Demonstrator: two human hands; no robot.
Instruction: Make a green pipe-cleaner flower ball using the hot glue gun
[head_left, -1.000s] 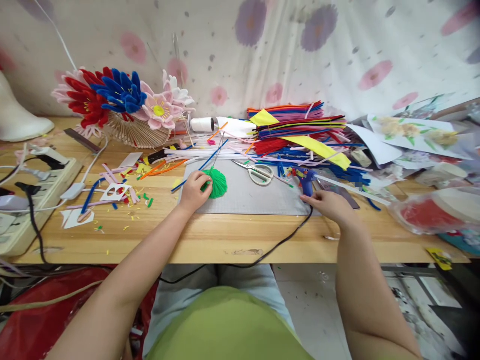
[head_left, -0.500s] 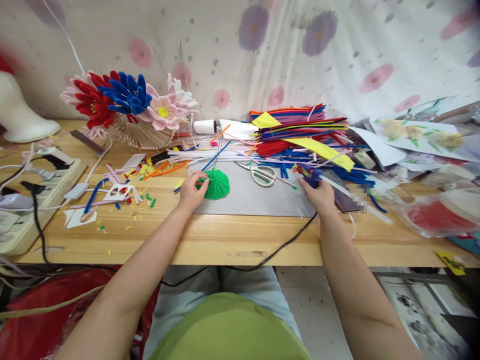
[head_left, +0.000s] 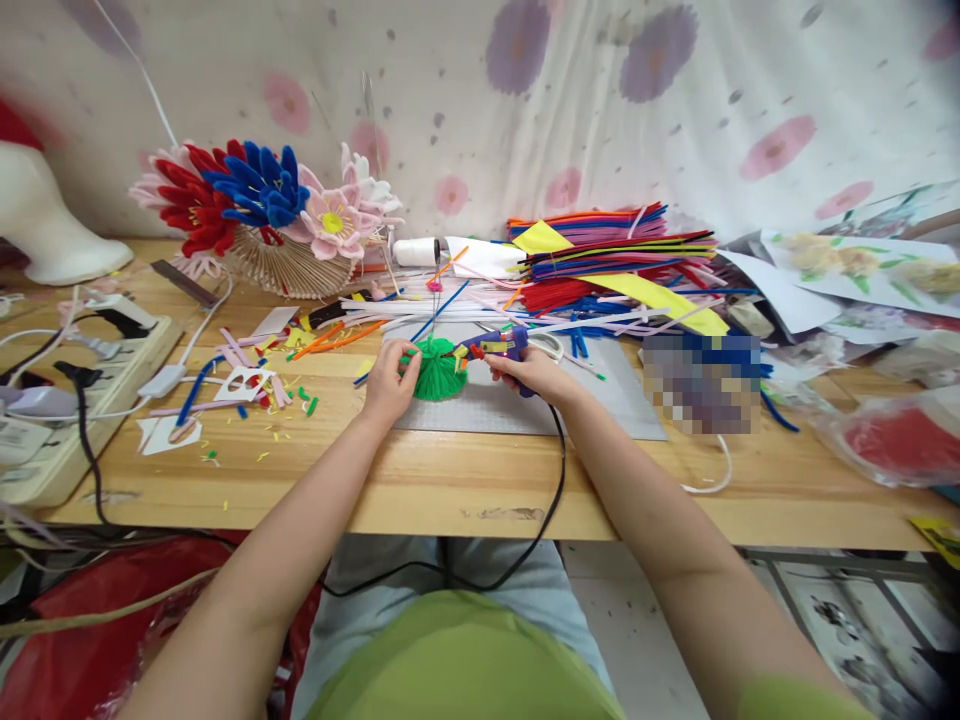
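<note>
A round green piece of bent pipe cleaners [head_left: 441, 375] is pinched at its left edge by my left hand [head_left: 392, 378], over the grey cutting mat [head_left: 600, 400]. A thin wire stands up from its middle. My right hand [head_left: 534, 370] is wrapped around a blue glue gun [head_left: 499, 345], its tip pointing left at the top of the green piece; whether the two touch I cannot tell. A clear glue stick [head_left: 592, 322] sticks out behind the gun. The white-handled scissors [head_left: 551, 345] lie on the mat, partly hidden by the gun.
Pipe cleaner bundles [head_left: 615, 260] lie along the back, left of a pixelated patch. A fan with fuzzy flowers [head_left: 292, 265] stands at back left. Offcuts [head_left: 247, 385] and a power strip [head_left: 142, 375] are on the left. The gun's black cord [head_left: 561, 470] hangs over the table edge.
My right hand has brought the glue gun left from the mat's right side to the green piece. My left hand keeps its pinch; the view has shifted slightly.
</note>
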